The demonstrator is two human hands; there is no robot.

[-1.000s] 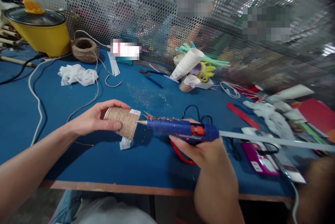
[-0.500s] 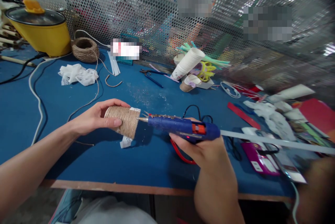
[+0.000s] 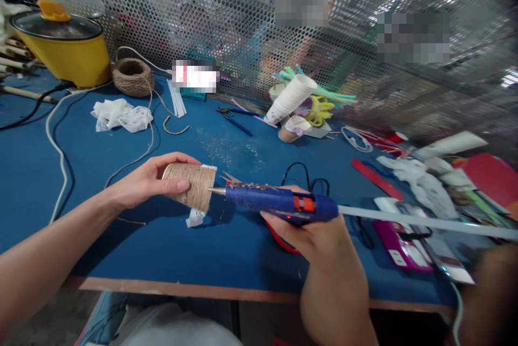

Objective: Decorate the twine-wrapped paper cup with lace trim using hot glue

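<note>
My left hand (image 3: 145, 181) is wrapped round a cup covered in jute twine (image 3: 194, 187), held on its side just above the blue table (image 3: 170, 249). White lace sticks out at the cup's rim. My right hand (image 3: 311, 232) grips a blue hot glue gun (image 3: 279, 200) with a long white glue stick trailing out to the right. The gun's metal nozzle touches the rim end of the twine-wrapped cup. A strand of twine runs from the cup back to a twine ball (image 3: 131, 76).
A yellow pot with lid (image 3: 65, 43) stands at the back left beside cables. White lace (image 3: 119, 115), stacked paper cups (image 3: 289, 97), pliers (image 3: 234, 116), scissors and paper scraps lie about. A perforated metal screen closes the back. The table's front edge is close to me.
The glue gun's nozzle has dipped slightly and shifted left along the cup's rim. My left hand holds the cup almost still.
</note>
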